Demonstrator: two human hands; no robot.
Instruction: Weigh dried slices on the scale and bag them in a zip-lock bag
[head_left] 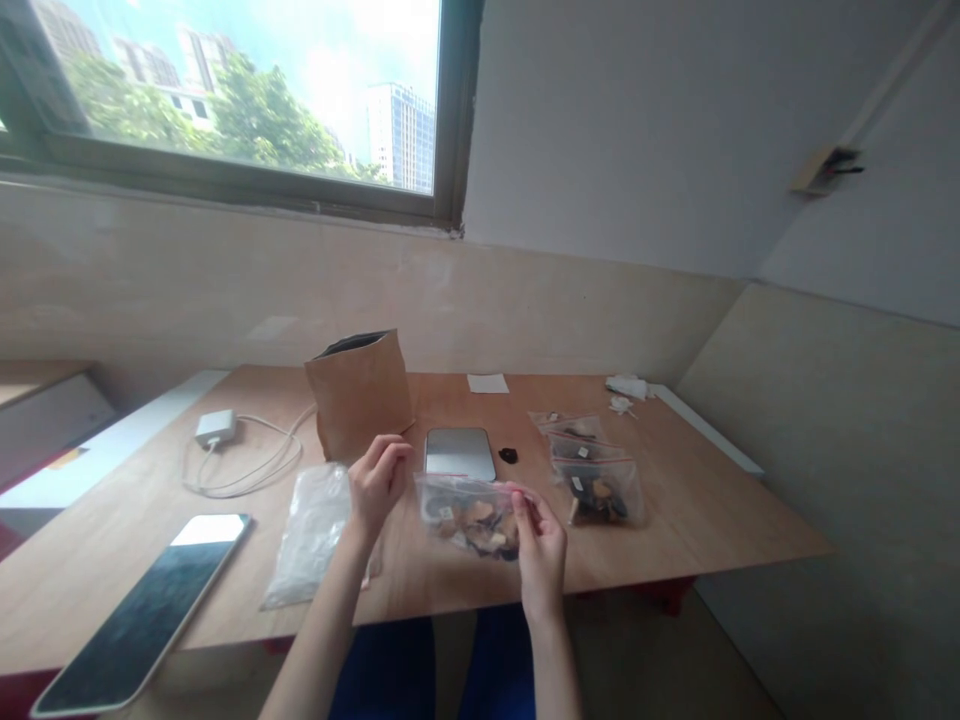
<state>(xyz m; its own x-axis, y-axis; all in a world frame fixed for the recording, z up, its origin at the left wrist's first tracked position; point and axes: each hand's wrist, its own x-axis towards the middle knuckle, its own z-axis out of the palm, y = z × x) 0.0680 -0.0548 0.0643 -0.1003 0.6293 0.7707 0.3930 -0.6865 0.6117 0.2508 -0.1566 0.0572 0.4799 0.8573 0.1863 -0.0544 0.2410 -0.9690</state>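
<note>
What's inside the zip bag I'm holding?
The zip bag, between left hand and right hand, holds dark and orange-brown pieces with a small white packet; pieces underneath are covered.

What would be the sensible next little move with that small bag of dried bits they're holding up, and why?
Probably run the fingers along the top strip to press it shut. The left hand and right hand pinch the upper edge of the filled zip bag at either end, and three similar filled bags lie stacked on the table.

Paper bag [360, 395] behind scale [459, 453]; tablet [146, 610] far left; filled bags [592, 465] right of scale.
</note>
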